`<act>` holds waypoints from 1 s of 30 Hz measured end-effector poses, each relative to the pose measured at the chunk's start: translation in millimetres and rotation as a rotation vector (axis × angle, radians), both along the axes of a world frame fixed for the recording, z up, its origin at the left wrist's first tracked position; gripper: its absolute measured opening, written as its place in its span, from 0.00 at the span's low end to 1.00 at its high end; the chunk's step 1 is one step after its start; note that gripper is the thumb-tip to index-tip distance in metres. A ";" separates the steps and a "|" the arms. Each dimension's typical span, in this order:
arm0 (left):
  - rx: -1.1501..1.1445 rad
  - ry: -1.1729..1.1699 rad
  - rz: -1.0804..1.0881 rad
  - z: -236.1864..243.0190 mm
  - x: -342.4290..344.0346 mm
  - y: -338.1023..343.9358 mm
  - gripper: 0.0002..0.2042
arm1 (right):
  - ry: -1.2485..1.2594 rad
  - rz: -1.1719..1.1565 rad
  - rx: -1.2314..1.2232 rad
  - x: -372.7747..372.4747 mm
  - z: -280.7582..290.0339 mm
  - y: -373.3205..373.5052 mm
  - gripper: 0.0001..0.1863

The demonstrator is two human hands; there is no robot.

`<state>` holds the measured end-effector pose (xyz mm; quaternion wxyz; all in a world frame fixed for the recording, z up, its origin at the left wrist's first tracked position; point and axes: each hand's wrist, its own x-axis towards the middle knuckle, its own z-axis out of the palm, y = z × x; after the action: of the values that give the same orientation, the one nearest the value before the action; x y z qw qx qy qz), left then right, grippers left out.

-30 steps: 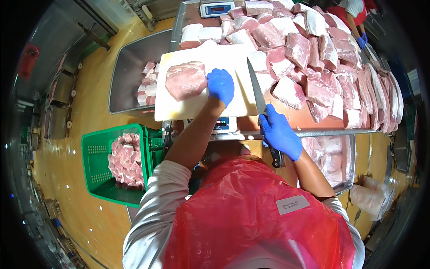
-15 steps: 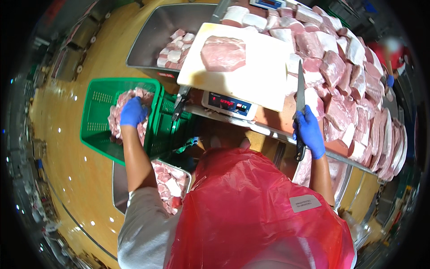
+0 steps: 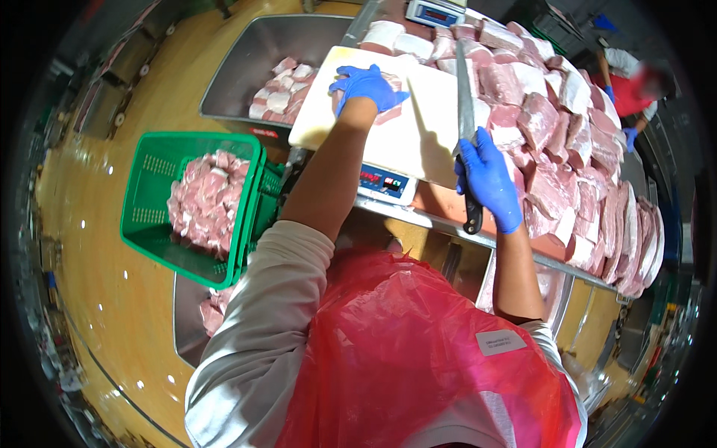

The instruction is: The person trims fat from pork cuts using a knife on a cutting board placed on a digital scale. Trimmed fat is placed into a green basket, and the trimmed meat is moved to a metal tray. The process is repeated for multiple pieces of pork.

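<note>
A meat-laden surface (image 3: pixel 441 200); a slab (image 3: pixel 391 114) under the left grip (image 3: pixel 367 88); a knife (image 3: pixel 465 89) in the right grip (image 3: pixel 489 179)

The surface's metal front edge slants down to the right; a narrow bare strip lies between that edge and the cutting board (image 3: pixel 403 145); the board's right half is open; at its left stands a steel tub (image 3: pixel 239 67), pink and white chunks (image 3: pixel 280 97) heaped toward the board; a green basket (image 3: pixel 149 175) holds a mound of pink meat pieces (image 3: pixel 213 198), with bare room along its left wall; the slab lies on the board's left half, the left grip spread over it, fingers apart; the right grip is clamped on the knife's black handle, blade pointing away along the board's right edge.
</note>
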<state>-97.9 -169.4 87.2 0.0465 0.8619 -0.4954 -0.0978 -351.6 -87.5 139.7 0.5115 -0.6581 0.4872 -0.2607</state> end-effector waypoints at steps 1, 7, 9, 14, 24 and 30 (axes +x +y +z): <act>0.003 0.014 -0.051 -1.5 -4.1 -5.8 0.44 | -0.014 -0.001 0.017 -4.5 -4.1 2.0 0.10; -0.061 0.164 -0.971 15.7 25.4 8.5 0.24 | 0.024 -0.106 0.051 -35.3 -22.7 7.1 0.08; -0.082 0.266 -1.190 13.8 44.2 10.6 0.18 | 0.041 -0.123 0.056 -40.8 -24.3 9.0 0.08; -0.649 0.335 -0.779 -31.7 86.5 48.8 0.10 | 0.126 -0.073 -0.034 -65.6 -62.8 17.5 0.08; -0.939 0.571 -0.537 -69.5 26.4 95.3 0.24 | 0.335 0.208 -0.415 4.2 -78.5 -24.7 0.09; -0.881 1.180 -0.427 -85.0 107.0 83.3 0.20 | 0.365 0.172 -0.435 64.9 -72.1 -16.3 0.10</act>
<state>9.1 -86.1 2.2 0.6228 0.4543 -0.5372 -0.3421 -286.7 -103.8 67.7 0.2825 -0.8272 0.4463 -0.1920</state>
